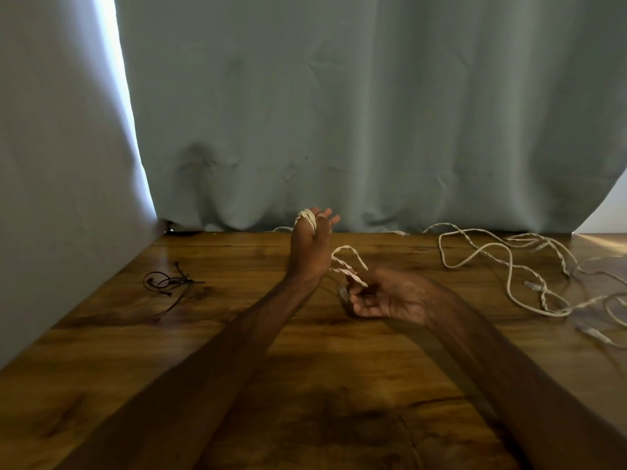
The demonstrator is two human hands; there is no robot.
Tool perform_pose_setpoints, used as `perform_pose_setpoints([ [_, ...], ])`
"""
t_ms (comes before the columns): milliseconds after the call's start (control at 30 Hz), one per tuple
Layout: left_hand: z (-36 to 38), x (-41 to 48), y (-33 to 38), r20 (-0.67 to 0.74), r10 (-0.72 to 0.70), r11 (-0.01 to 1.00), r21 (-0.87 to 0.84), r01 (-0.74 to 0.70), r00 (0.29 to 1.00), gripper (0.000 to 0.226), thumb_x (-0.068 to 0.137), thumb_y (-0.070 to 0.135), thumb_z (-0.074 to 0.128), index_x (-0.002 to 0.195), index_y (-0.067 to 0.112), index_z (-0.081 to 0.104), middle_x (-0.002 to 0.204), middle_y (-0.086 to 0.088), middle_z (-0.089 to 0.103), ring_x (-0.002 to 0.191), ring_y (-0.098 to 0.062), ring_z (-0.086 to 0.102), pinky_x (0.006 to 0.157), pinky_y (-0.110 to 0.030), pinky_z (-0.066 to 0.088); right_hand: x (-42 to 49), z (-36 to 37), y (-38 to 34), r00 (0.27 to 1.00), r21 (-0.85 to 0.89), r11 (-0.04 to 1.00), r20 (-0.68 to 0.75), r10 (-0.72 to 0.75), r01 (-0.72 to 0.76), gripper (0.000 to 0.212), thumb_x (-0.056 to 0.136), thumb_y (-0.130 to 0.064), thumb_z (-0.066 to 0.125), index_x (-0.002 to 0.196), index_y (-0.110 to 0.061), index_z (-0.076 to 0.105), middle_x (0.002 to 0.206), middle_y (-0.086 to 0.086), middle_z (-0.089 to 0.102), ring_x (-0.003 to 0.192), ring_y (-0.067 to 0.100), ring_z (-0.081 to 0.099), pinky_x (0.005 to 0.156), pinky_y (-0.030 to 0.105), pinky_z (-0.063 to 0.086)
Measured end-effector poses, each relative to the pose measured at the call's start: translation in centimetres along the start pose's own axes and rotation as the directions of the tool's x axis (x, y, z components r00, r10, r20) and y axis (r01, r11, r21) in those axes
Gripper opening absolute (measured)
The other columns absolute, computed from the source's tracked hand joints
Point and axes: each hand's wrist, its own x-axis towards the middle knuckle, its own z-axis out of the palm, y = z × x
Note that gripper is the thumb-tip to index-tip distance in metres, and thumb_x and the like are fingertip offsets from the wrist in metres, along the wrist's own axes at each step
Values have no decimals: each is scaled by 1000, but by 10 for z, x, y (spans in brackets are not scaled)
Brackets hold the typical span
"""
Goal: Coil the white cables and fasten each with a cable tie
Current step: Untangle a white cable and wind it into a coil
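Observation:
My left hand (310,245) stands raised over the middle of the wooden table (237,351), fingers up, with turns of a white twisted cable (346,262) wound around the fingers near the top. The cable runs down in a loop to my right hand (386,298), which is blurred and pinches the strand between thumb and fingers, palm up. More white cable (509,266) lies loose and tangled on the table at the right. Several dark cable ties (168,281) lie in a small heap at the left.
A grey-green curtain (339,130) hangs along the table's far edge, and a pale wall (51,198) borders the left side. White cable connectors (593,334) rest near the right edge.

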Motion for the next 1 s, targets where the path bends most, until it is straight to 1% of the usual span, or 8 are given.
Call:
perform_pose_setpoints([
  [167, -1, -1, -4, -22, 74, 995, 76, -72, 997, 28, 103, 24, 42, 127, 12, 51, 130, -3, 64, 122, -15, 64, 107, -37, 50, -2, -10, -11, 996, 160, 986, 80, 24, -37, 9, 97, -8, 60, 95, 0, 64, 91, 19, 70, 82, 27, 72, 75, 39, 64],
  [333, -8, 6, -9, -62, 36, 997, 67, -32, 997, 17, 107, 15, 41, 120, 13, 52, 127, -8, 65, 120, -23, 66, 105, -40, 52, -3, -6, -11, 969, 274, 935, 29, -244, 227, 14, 95, 6, 56, 90, -6, 61, 101, 18, 75, 99, 29, 75, 80, 44, 64],
  [433, -9, 11, -9, -61, -55, 998, 1, 55, 997, 22, 108, 10, 39, 127, 3, 49, 130, -16, 65, 117, -27, 68, 98, -37, 54, -6, 1, -11, 918, 115, 920, 94, -385, 374, 13, 102, -1, 49, 98, -7, 60, 78, 11, 65, 69, 21, 69, 86, 46, 62],
  [500, -12, 13, -10, -40, -77, 996, -45, 75, 996, 19, 109, 8, 35, 121, 2, 48, 128, -19, 65, 110, -29, 69, 90, -31, 55, -8, 2, -11, 905, -67, 904, 83, -418, 423, 19, 105, -7, 48, 111, -5, 66, 61, 0, 44, 47, 9, 41, 49, 25, 50],
  [567, -19, 13, -7, -6, -87, 994, -64, 87, 996, 19, 109, 6, 31, 103, 9, 50, 121, -19, 66, 101, -29, 71, 85, -29, 56, -7, 0, -9, 884, -294, 837, 75, -462, 462, 25, 106, -19, 51, 115, -12, 73, 55, -5, 34, 43, 6, 26, 39, 18, 24],
  [700, -31, 14, -4, 67, -117, 992, -37, 120, 991, 30, 111, 8, 32, 90, 10, 53, 95, -15, 75, 80, -24, 76, 73, -30, 58, -13, 0, -4, 768, -678, 437, 307, -563, 591, 24, 104, -29, 58, 108, -20, 79, 43, -11, 47, 39, 7, 30, 45, 22, 24],
  [800, -24, 5, -9, 126, -159, 987, 53, 153, 979, 36, 111, 16, 38, 85, 7, 61, 73, -5, 75, 69, -24, 74, 70, -36, 59, -18, 4, -7, 689, -711, 260, 415, -595, 653, 19, 100, -20, 65, 109, -13, 80, 43, -17, 51, 39, 3, 38, 48, 15, 28],
  [1000, -8, -12, -9, 294, -79, 966, 258, 0, 953, 40, 107, 24, 46, 89, -6, 64, 60, -7, 57, 57, -21, 53, 55, -29, 42, -26, -6, -13, 610, -653, 269, 373, -699, 708, 18, 99, -8, 63, 100, -4, 80, 56, -20, 62, 44, 1, 46, 53, 11, 33],
])
